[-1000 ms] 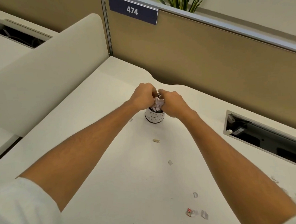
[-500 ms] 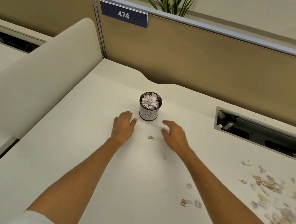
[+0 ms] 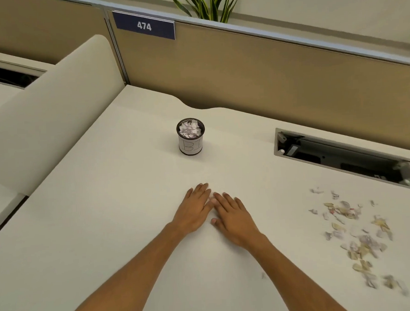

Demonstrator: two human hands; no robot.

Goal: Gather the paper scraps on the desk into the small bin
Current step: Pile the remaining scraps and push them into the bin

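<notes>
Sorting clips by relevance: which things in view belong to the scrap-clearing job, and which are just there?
Part of the job:
small bin, nearly full of paper
scattered paper scraps to the right
left hand and right hand, flat on the desk

Just there:
number plate 474
plant
open cable tray

White desk (image 3: 108,231); tan partition (image 3: 266,76) far, bearing blue sign (image 3: 144,26) "474"; cream divider (image 3: 50,116) left; plant (image 3: 211,5) behind partition; open cable tray (image 3: 342,157) right.

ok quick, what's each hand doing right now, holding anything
Left hand: open, flat on the desk, holding nothing visible.
Right hand: open, flat on the desk beside it, holding nothing visible.
</notes>
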